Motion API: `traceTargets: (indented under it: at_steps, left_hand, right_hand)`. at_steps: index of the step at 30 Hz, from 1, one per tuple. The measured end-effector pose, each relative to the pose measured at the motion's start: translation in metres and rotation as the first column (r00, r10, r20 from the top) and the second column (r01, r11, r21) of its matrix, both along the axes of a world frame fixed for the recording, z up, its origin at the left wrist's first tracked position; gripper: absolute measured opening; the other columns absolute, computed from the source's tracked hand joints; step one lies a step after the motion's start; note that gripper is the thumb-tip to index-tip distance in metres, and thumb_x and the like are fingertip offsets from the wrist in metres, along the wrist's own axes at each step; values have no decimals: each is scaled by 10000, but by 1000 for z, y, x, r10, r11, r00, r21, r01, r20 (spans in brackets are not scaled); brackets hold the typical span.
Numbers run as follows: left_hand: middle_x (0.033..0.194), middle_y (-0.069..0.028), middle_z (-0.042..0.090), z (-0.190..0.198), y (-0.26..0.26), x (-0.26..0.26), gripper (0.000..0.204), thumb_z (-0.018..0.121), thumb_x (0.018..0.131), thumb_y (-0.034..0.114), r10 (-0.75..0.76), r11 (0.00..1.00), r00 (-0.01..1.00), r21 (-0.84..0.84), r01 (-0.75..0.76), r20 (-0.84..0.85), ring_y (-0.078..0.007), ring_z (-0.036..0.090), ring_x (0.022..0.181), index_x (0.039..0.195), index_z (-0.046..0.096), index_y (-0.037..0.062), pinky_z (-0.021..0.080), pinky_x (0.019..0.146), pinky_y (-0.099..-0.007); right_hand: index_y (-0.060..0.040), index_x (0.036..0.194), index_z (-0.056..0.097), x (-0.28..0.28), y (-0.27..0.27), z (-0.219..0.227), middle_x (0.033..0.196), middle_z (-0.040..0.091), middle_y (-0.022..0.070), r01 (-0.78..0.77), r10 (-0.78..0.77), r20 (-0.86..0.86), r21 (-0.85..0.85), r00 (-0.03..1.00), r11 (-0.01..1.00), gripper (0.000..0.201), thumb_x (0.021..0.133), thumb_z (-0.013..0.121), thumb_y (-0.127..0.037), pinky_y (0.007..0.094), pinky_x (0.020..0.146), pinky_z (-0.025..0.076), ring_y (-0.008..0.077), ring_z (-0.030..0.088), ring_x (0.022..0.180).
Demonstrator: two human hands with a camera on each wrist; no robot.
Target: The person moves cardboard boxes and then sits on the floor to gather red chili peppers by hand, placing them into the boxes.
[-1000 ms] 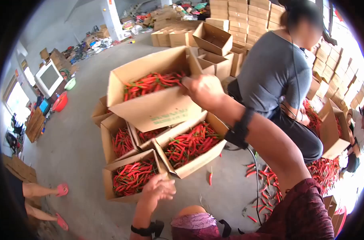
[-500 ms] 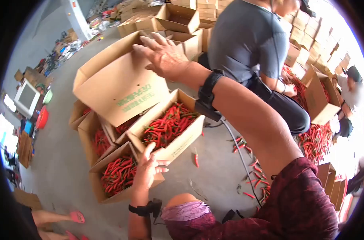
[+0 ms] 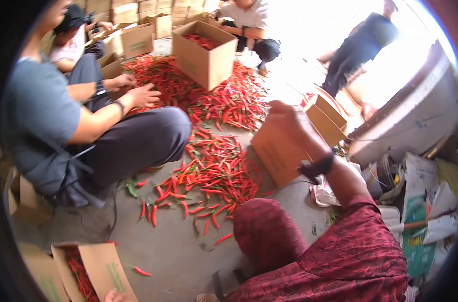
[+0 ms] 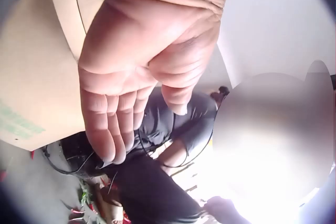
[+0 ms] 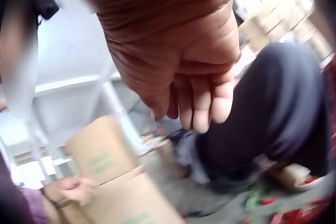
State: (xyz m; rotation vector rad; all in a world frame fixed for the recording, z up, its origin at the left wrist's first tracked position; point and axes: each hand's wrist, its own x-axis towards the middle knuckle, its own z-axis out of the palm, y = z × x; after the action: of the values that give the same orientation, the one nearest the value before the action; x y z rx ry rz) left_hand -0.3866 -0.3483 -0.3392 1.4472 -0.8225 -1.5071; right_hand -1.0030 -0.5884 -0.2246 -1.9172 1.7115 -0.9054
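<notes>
My right hand (image 3: 285, 121) reaches forward, blurred, overlapping the top of a cardboard box (image 3: 275, 148) in the head view. Its fingers (image 5: 201, 103) hang loosely curled, with nothing between them, in the right wrist view. Only the fingertips of my left hand (image 3: 115, 297) show at the bottom of the head view, by a box (image 3: 107, 267) beside red chili peppers (image 3: 80, 272). The left wrist view shows the left palm (image 4: 142, 40) bare and its fingers relaxed, with a cardboard box wall (image 4: 47, 77) alongside.
Loose chili peppers (image 3: 214, 173) spread over the floor before a larger pile (image 3: 158, 73). A box (image 3: 201, 58) of peppers stands on the pile. One person (image 3: 47, 100) sits at left; others are farther back. Bags and clutter (image 3: 420, 201) lie at right.
The view has swung right from the filled boxes to the pepper pile. My right hand has left the tilted box of peppers, now flap-closed, and reaches toward another box.
</notes>
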Motion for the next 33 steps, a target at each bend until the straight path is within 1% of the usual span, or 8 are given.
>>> traceTargets:
  at_steps: [8, 13, 15, 18, 23, 24, 26, 33]
  left_hand:
    - [1030, -194, 577, 41, -79, -57, 520, 577, 863, 274, -226, 952, 973, 221, 210, 50, -266, 617, 795, 1261, 414, -19, 540, 622, -368]
    - [1069, -182, 575, 7, -132, -133, 401, 554, 896, 227, -534, 669, 828, 513, 538, -173, -248, 624, 782, 1230, 433, 40, 548, 619, -353]
    - [1073, -186, 568, -49, -147, -169, 469, 582, 875, 325, -693, 513, 716, 641, 571, -82, -254, 633, 740, 1189, 438, 8, 549, 556, -346]
    - [897, -218, 617, -157, -145, -213, 509, 610, 849, 343, -856, 414, 500, 759, 503, 135, -285, 659, 695, 1063, 463, -95, 551, 468, -397]
    - [624, -191, 584, -295, -85, -294, 434, 650, 810, 305, -455, 889, 595, 295, 351, 663, -338, 580, 521, 907, 472, -79, 496, 549, -413]
    - [721, -213, 586, -252, -106, -320, 444, 687, 762, 288, -263, 824, 949, 552, 128, 173, -392, 585, 729, 930, 456, -52, 476, 746, -400]
    - [1023, -276, 541, -265, -130, -353, 436, 708, 698, 205, -256, 966, 752, 189, 176, 608, -426, 541, 935, 962, 456, -33, 440, 814, -453]
    - [796, -194, 629, -277, -196, -368, 243, 700, 724, 149, -294, 902, 928, 387, 191, 229, -382, 609, 800, 868, 547, 28, 490, 712, -438]
  right_hand:
    - [79, 1037, 571, -187, 96, -80, 900, 655, 202, 599, -542, -325, 102, 775, 795, 584, 674, 773, -331, 349, 761, 504, 276, 639, 875]
    - [-43, 729, 671, -191, 40, -160, 696, 654, 120, 477, -300, -557, 203, 774, 855, 185, 670, 684, -218, 353, 644, 514, 258, 653, 691]
    - [-127, 557, 597, -282, 35, -217, 593, 602, 53, 406, -395, -97, 142, 913, 903, 167, 710, 658, -150, 300, 570, 477, 198, 589, 540]
    - [-120, 622, 569, -315, 72, -145, 615, 554, 27, 104, -125, -734, -74, 668, 992, 150, 755, 594, -182, 310, 606, 449, 166, 553, 578]
    - [-35, 918, 646, -256, 107, -6, 801, 622, 0, 279, -281, -499, -81, 820, 957, 130, 851, 540, -69, 246, 612, 455, 76, 550, 717]
    - [-34, 930, 645, -271, 110, 0, 795, 611, -15, 286, -286, -530, -84, 798, 955, 134, 848, 542, -62, 228, 599, 441, 58, 533, 706]
    - [-31, 955, 642, -297, 114, 12, 782, 587, -46, 299, -293, -591, -90, 752, 950, 149, 841, 548, -49, 191, 573, 413, 21, 499, 684]
    - [-26, 950, 630, -260, 116, 20, 774, 573, -48, 348, -325, -136, 218, 936, 912, 161, 820, 535, -27, 189, 569, 404, 19, 482, 658]
